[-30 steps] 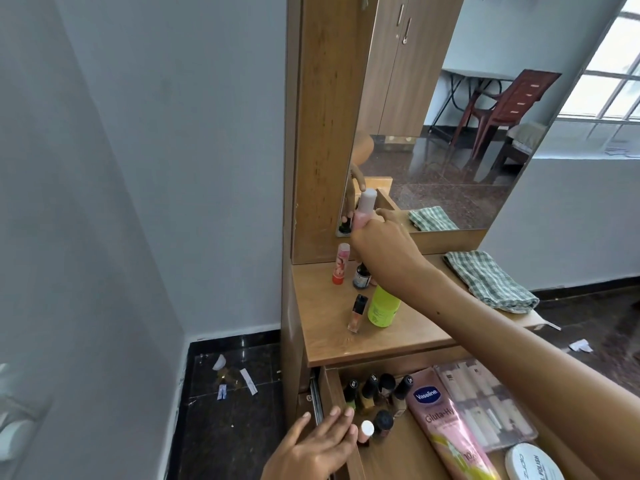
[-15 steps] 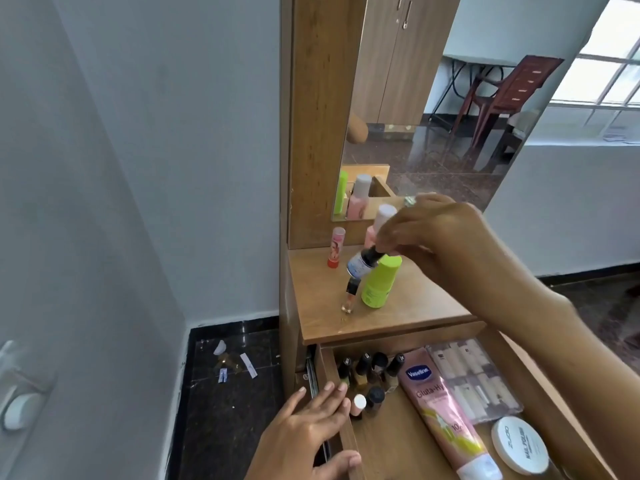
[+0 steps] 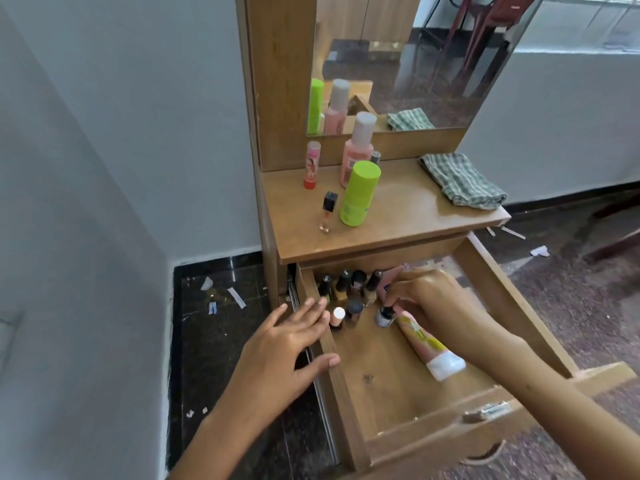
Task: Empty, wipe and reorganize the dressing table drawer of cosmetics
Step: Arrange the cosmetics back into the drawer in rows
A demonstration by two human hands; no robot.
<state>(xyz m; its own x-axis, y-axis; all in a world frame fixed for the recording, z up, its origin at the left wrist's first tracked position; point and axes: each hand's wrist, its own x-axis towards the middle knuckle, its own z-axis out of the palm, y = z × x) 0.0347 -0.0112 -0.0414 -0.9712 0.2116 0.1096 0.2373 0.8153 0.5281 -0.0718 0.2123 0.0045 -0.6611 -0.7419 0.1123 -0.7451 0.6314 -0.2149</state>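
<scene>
dropper bottle (image 3: 384,316) lowered into drawer (image 3: 398,386), fingers (image 3: 393,296) pinching cap

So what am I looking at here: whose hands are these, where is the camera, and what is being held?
No machine here: a person wears a camera on the head, looking down at their own hands. The right hand pinches a small dark bottle inside the open drawer, beside a pink tube and a cluster of little bottles. The left hand rests on the drawer's side edge. On the tabletop stand a green bottle, a pink bottle and a folded checked cloth.
</scene>
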